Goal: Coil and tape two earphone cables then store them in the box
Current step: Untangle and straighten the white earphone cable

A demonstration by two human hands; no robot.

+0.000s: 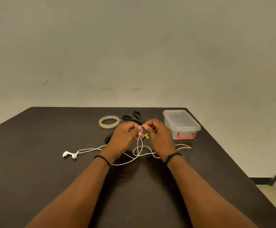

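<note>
Fingertips of both your hands meet above the middle of the dark table (pixel 35 186), curled tight around the white earphone cable (pixel 134 159). Your left hand (pixel 122 137) pinches the cable between thumb and forefinger, and your right hand (pixel 158 137) pinches it just beside, so the two grips nearly touch. From that pinch the cable drops in a loose loop onto the table between your wrists. One run trails off to your left and ends in the two white earbuds (pixel 69 154), which lie side by side on the tabletop, well apart from your hands. Another run passes under your right wrist and curves out to the right, near the box.

A small yellow piece (pixel 146 136) shows between your hands; what it is cannot be told. The second, black earphone cable (pixel 108 139) lies bunched on the table, partly hidden behind your left hand. Beyond your hands lie the roll of clear tape (pixel 109 122), flat on the table, and the black-handled scissors (pixel 131 117) just to its right. The clear plastic box (pixel 181 124) with red latches stands at the far right, lid on.
</note>
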